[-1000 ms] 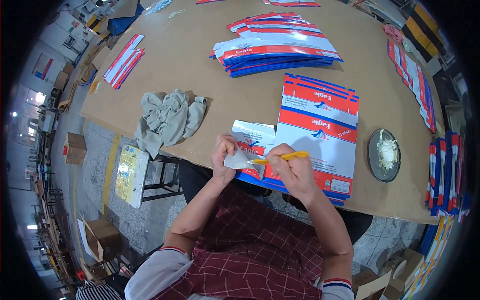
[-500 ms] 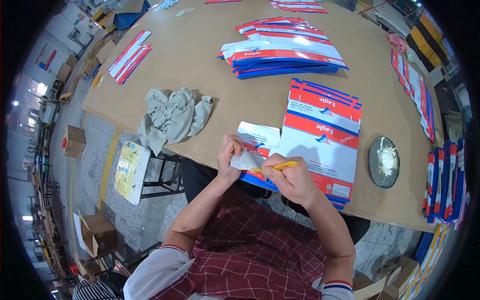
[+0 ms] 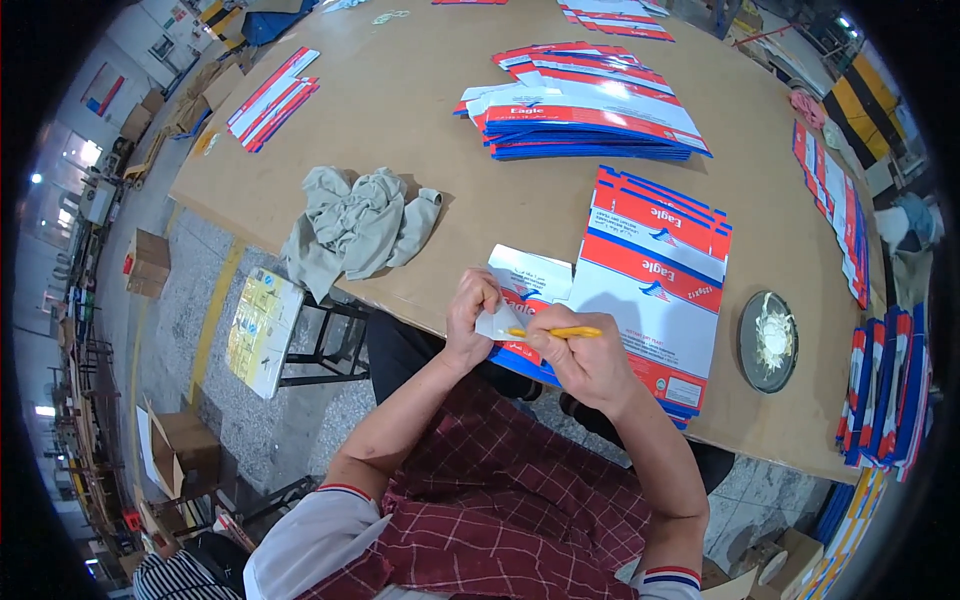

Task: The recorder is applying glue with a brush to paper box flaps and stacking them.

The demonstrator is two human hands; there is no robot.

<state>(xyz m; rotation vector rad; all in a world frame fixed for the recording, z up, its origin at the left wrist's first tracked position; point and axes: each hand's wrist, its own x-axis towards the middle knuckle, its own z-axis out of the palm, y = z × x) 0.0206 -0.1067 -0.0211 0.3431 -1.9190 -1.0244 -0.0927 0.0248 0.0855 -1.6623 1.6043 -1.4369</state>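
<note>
My left hand (image 3: 472,318) pinches a white flap (image 3: 491,325) of a flat red, white and blue carton (image 3: 531,268) at the table's near edge, bending it up. My right hand (image 3: 588,365) grips a slim yellow stick-like tool (image 3: 572,331) lying across its fingers. The tool's left tip meets or nearly meets the white flap; contact is hard to tell. Beside my right hand lies a stack of flat cartons (image 3: 655,312), printed side up. Farther right, a round grey dish (image 3: 745,345) holds a lump of white paste-like stuff (image 3: 774,336).
A crumpled grey-green cloth (image 3: 358,225) lies on the table (image 3: 420,110) to the left. Fanned carton stacks rest at the far middle (image 3: 600,110), far left (image 3: 272,100) and right edge (image 3: 832,205). Left of the table stands a stool (image 3: 264,335) with a yellow-and-white top.
The whole view has shifted slightly. The yellow tool's tip shows more clearly against the white flap. Both hands keep their holds.
</note>
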